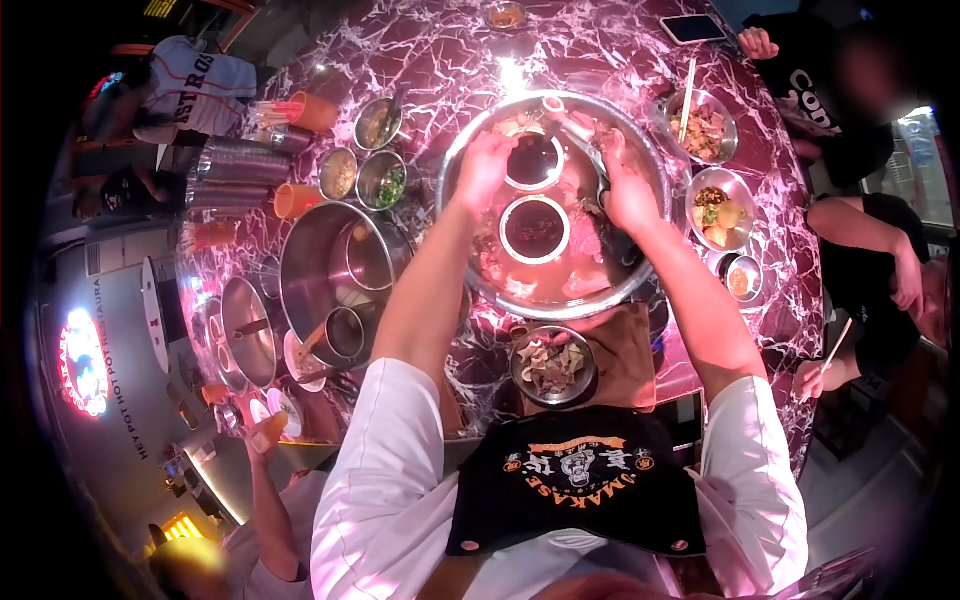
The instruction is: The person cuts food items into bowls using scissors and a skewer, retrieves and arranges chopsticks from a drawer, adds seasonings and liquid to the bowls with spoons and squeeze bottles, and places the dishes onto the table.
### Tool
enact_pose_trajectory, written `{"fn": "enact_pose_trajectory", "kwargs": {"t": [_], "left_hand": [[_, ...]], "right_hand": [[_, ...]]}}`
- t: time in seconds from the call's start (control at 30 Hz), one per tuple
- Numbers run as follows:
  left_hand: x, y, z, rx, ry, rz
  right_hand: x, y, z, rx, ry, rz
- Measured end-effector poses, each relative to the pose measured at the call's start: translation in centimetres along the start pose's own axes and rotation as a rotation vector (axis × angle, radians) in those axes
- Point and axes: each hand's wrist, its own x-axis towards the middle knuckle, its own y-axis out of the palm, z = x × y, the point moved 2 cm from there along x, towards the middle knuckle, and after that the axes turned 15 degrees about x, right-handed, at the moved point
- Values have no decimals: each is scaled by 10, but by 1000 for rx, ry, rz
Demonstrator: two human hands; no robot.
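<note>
A wide metal basin (452,260) stands before me, with pink meat (583,238) and broth-like liquid around two round, white-rimmed cups (563,228) of dark liquid. My left hand (486,168) reaches over the basin's left side, its fingers curled beside the farther cup (556,170); what they grip is hidden by glare. Over the right side, my right hand (628,192) is closed around the dark handles of what look like scissors (598,165). Their metal blades point up and left, toward pale pieces at the basin's far rim.
A steel bowl of sliced food (552,368) sits close to my apron. On the left stand a large steel pot (300,300) and small bowls, including chopped greens (383,182). Food bowls (720,212) line the right side, near other people. A phone (692,29) lies at the far edge.
</note>
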Motion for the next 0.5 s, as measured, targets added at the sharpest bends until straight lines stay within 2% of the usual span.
{"fn": "enact_pose_trajectory", "kwargs": {"t": [0.17, 0.27, 0.4, 0.5], "left_hand": [[-3, 13, 15, -90, 28, -23], [-3, 20, 22, -218, 9, -32], [-10, 23, 9, -137, 40, -8], [7, 33, 15, 70, -92, -38]], "right_hand": [[-18, -18, 7, 27, 21, 1], [-32, -35, 20, -75, 70, -47], [-29, -36, 16, -75, 80, 8], [-8, -25, 7, -54, 103, 15]]}}
